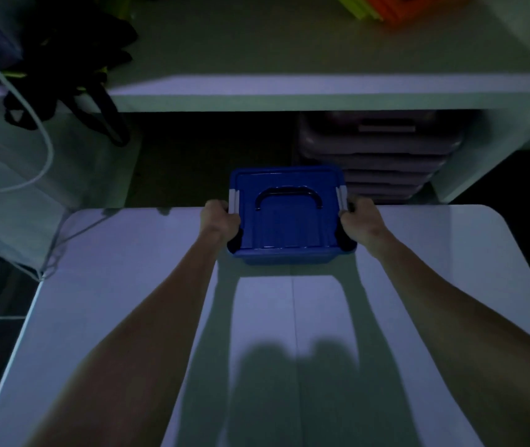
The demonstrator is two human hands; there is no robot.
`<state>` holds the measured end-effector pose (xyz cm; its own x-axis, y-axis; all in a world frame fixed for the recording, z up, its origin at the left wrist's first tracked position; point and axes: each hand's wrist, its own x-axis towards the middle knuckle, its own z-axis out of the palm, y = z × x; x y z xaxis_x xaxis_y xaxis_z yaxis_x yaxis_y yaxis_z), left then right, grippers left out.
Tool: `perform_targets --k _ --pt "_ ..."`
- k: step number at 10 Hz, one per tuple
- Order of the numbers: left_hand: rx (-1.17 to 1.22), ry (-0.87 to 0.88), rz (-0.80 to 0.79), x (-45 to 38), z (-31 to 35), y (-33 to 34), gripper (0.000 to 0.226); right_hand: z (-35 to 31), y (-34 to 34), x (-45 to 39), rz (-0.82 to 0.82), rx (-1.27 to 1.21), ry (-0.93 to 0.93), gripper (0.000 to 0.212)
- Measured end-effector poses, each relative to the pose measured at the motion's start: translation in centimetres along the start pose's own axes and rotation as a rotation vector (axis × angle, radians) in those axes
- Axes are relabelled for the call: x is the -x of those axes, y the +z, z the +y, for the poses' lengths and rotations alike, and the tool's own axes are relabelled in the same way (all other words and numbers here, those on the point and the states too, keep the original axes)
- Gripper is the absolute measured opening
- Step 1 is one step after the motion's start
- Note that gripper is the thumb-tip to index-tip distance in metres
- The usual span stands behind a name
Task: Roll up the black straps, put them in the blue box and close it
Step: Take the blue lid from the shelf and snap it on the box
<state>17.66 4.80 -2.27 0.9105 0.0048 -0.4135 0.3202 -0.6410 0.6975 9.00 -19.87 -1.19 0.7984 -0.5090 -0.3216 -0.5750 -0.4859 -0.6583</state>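
The blue box (289, 227) is at the far edge of the white table (147, 285), its lid on, with a dark handle lying flat on top and a grey clip on each side. My left hand (218, 221) grips its left side and my right hand (362, 221) grips its right side. Whether the box rests on the table or is held just above it, I cannot tell. A heap of black straps (73, 75) with yellow-green marks hangs over the left end of the white shelf (289, 91) beyond the table. The scene is dim.
Under the shelf stands a stack of purple trays (379, 156). A white cable (31, 124) curves down at the left over a clear container (15, 201). Orange and yellow-green items (396, 8) lie at the shelf's far right. The floor beside the table is dark.
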Motion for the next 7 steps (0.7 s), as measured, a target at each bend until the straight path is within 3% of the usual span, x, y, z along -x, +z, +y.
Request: perform_targets --k 1,2,3,4,5,6,7 --pt "0.000 -0.015 0.016 -0.2 0.6 1.6 0.014 1.0 -0.7 -0.9 -0.024 0.005 -0.009 0.037" --pt "0.008 -0.010 0.030 -0.4 1.0 2.6 0.017 2.1 -1.1 -1.7 -0.075 -0.002 -0.011 0.024" --pt "0.019 -0.014 0.046 -0.6 1.2 3.2 0.030 3.0 -1.2 -2.1 -0.143 -0.083 -0.039 0.024" --pt "0.008 -0.036 0.068 -0.6 1.3 3.5 0.048 3.5 -1.2 -2.2 -0.170 -0.146 -0.058 0.043" --pt "-0.024 -0.044 0.068 0.5 1.9 3.7 0.041 3.1 -1.3 -2.0 -0.184 -0.087 -0.054 0.047" --pt "-0.101 -0.012 0.159 1.6 2.7 3.9 0.047 2.5 -1.2 -2.9 -0.047 0.079 -0.143 0.042" --pt "-0.114 0.112 0.262 3.8 4.7 3.7 0.059 -0.3 -2.1 -2.0 0.037 0.037 -0.235 0.043"
